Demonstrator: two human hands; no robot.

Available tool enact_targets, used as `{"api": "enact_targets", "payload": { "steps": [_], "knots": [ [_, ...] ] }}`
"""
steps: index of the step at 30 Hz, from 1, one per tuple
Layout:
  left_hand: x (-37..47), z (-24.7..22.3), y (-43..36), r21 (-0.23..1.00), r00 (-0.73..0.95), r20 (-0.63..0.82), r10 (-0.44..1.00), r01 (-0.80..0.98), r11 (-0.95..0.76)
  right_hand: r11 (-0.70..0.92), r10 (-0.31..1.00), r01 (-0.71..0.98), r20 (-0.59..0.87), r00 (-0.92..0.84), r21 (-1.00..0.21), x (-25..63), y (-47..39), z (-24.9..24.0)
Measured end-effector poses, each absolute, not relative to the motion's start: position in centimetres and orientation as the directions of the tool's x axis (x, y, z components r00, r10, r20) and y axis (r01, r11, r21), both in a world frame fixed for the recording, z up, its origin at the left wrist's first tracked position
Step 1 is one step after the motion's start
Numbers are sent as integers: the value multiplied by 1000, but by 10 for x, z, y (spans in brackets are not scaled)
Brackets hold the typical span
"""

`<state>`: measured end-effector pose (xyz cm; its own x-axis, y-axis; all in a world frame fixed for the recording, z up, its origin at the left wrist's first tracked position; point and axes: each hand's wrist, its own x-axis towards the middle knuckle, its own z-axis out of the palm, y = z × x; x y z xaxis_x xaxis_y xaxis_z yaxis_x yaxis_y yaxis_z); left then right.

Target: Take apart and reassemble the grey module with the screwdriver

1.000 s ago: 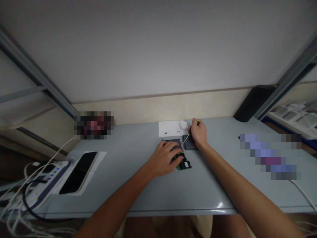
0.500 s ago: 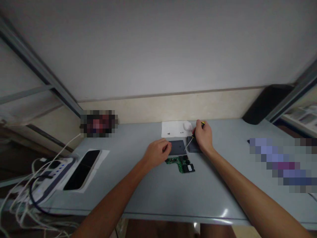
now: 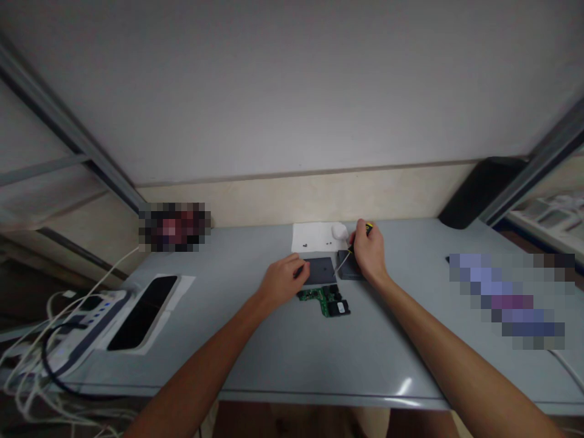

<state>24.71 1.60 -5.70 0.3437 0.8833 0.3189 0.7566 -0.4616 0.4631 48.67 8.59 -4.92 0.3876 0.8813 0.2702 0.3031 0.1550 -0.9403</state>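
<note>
A dark flat panel [image 3: 320,271] lies sideways mid-frame. The right hand [image 3: 368,250] grips a screwdriver [image 3: 351,249], its tip pointing down-left by the panel's right end. The left hand [image 3: 283,278] curls at the left end; I can't tell if it pinches.

Grey tabletop [image 3: 319,359], glossy. Near its left edge: one smartphone [image 3: 143,313], dark screen upward, on a white sheet [image 3: 183,287]; just beside it, along that edge, one white-and-grey power strip [image 3: 103,315] with small blue lights and tangled white cables [image 3: 34,398], plus one black cable [image 3: 45,359]. Back left corner: one dark-and-red item [image 3: 174,227], pixelated. Back right corner: one black cylindrical object [image 3: 483,191], leaning. Near the right edge: one bluish item [image 3: 506,298], pixelated. Behind the back edge: pale wall [image 3: 292,91]; metal posts [image 3: 59,131] at both sides.
</note>
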Motion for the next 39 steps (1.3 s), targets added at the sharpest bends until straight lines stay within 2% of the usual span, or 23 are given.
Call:
{"api": "enact_targets", "payload": {
  "steps": [10,20,24,29,39],
  "knots": [
    [245,-55,15,525,355,328,876,702,-481,123,874,312,252,416,-942,487,85,-47],
    [243,-62,20,531,373,353,858,675,-512,121,870,325,258,421,-938,488,89,-54],
    [243,-62,19,535,371,348,861,676,-507,129,883,257,229,410,-958,488,89,-55],
    [242,-58,19,500,373,339,864,706,-501,138,913,173,193,360,-975,488,86,-52],
    [238,-53,20,444,344,317,884,770,-459,184,873,228,265,409,-956,489,81,-50]
  ]
}}
